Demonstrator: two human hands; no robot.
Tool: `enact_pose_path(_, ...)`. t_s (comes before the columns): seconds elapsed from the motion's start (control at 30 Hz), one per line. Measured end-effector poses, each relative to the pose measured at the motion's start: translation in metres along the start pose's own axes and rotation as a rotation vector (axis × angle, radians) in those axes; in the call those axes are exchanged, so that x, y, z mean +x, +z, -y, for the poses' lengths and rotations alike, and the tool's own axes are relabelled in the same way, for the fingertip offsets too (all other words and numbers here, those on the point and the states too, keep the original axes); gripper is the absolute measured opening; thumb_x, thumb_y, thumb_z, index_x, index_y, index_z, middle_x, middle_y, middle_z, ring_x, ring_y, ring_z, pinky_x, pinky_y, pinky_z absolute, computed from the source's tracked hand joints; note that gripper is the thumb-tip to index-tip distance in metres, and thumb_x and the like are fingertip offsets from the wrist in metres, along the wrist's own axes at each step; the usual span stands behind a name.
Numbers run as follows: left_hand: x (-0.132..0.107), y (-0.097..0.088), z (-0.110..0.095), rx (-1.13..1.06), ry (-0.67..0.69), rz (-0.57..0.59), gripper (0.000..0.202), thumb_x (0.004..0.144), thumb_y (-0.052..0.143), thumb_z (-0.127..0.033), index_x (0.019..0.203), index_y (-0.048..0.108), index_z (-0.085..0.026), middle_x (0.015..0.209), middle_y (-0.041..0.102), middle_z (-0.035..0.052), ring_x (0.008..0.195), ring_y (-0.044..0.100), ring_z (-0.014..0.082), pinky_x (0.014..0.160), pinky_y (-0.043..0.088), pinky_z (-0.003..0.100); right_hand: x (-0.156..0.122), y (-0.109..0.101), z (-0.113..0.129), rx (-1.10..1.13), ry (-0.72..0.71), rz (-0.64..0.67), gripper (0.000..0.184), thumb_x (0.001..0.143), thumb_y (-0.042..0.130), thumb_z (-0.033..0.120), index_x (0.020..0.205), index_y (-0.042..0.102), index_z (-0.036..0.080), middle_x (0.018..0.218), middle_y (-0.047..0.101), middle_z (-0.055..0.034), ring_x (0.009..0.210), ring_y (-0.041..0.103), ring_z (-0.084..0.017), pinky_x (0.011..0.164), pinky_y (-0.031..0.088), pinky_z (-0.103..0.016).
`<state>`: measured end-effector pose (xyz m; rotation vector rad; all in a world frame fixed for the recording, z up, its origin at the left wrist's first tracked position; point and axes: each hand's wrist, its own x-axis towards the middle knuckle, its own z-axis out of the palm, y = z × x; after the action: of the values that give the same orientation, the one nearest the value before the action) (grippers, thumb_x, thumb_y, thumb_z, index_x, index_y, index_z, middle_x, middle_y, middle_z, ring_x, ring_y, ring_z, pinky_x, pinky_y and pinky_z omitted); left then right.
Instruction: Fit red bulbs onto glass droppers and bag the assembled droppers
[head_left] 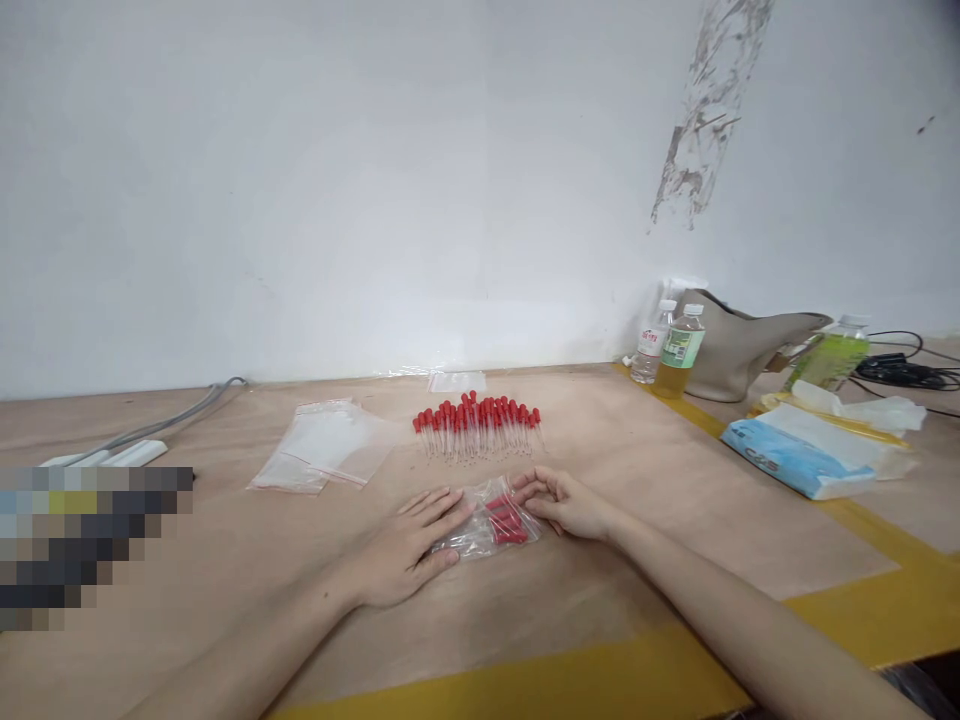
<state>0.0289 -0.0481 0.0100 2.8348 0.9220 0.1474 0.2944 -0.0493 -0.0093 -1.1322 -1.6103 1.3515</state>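
Note:
A clear zip bag lies on the table with a few red-bulbed droppers inside, bulbs toward its right end. My left hand rests flat with fingers stretched out, its fingertips on the bag's left part. At the bag's right, zipped end, my right hand has its fingers curled and pinches the edge. Beyond both hands, a row of glass droppers with red bulbs lies side by side, tips toward me.
Flat zip bags lie at left, and another small bag near the wall. At right stand bottles before a grey-beige container, with a blue tissue pack. Grey cable runs at back left. Yellow tape marks the front edge.

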Motion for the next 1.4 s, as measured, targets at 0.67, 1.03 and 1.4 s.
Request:
enact_pose_path(0.67, 0.000, 0.000, -0.002, -0.008, 0.057, -0.018, 0.047, 0.089, 0.026, -0.041, 0.134, 0.015, -0.030, 0.141, 0.014, -0.0011, 0.129, 0.010, 0.0210, 0.105, 0.013, 0.043, 0.119, -0.081, -0.001, -0.533, 0.351, -0.645, 0.010, 0.050, 0.062, 0.010, 0.059, 0.059, 0.013, 0.035, 0.045, -0.0001, 0.044, 0.051, -0.016, 0.041, 0.033, -0.023)
enact_pose_path(1.03, 0.000, -0.002, -0.001, -0.039, 0.038, 0.042, 0.051, 0.089, 0.025, -0.044, 0.135, 0.010, -0.029, 0.140, 0.018, -0.0014, 0.128, 0.015, 0.0188, 0.106, 0.014, 0.041, 0.105, -0.088, 0.014, -0.192, 0.335, -0.562, 0.013, 0.059, 0.055, 0.011, 0.072, 0.053, 0.012, 0.036, 0.034, 0.0067, 0.033, 0.036, -0.007, 0.032, 0.026, -0.018)
enact_pose_path(1.4, 0.001, -0.004, -0.006, -0.015, 0.099, 0.041, 0.048, 0.089, 0.025, -0.041, 0.135, 0.012, -0.030, 0.139, 0.024, -0.0033, 0.128, 0.019, 0.0169, 0.106, 0.013, 0.038, 0.011, -0.025, -0.004, 0.343, -0.011, -0.579, 0.060, 0.060, 0.045, 0.013, 0.112, 0.019, 0.027, 0.055, 0.039, 0.0114, 0.038, 0.041, -0.006, 0.040, 0.045, -0.021)
